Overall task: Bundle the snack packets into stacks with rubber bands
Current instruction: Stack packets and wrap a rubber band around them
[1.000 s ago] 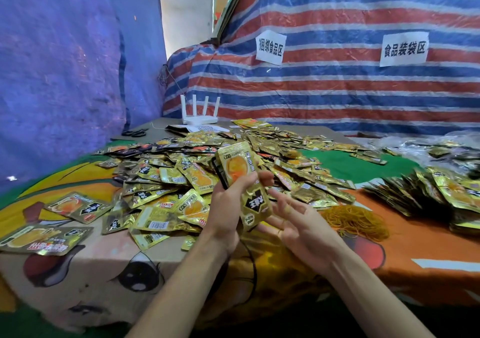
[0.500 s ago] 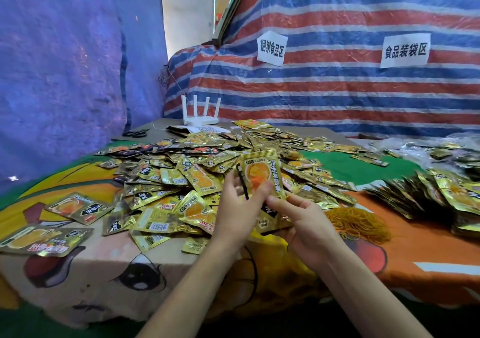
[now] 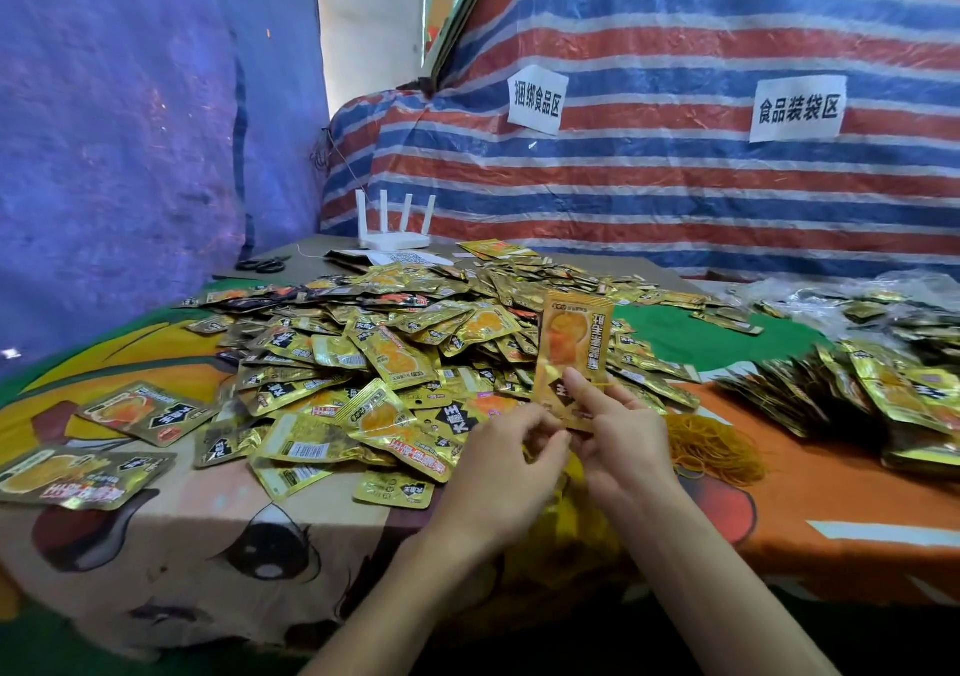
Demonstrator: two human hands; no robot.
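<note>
A small stack of gold snack packets (image 3: 574,343) stands upright above the table's front edge. My right hand (image 3: 618,436) grips its lower end, with the forefinger laid across the front packet. My left hand (image 3: 506,460) is beside it at the stack's lower left corner, fingers curled; whether they pinch the packets is hidden. A big heap of loose gold packets (image 3: 395,353) covers the table beyond my hands. A pile of yellow rubber bands (image 3: 711,449) lies just right of my right hand.
Banded packet stacks (image 3: 852,395) lie at the right on the orange cloth. A white router (image 3: 395,231) and black scissors (image 3: 262,263) sit at the table's far left. Striped tarpaulin with two paper signs hangs behind. Two loose packets (image 3: 140,413) lie at the front left.
The stack passed from my left hand's grip to my right hand, moved right and now stands upright. My left hand dropped to the stack's lower corner.
</note>
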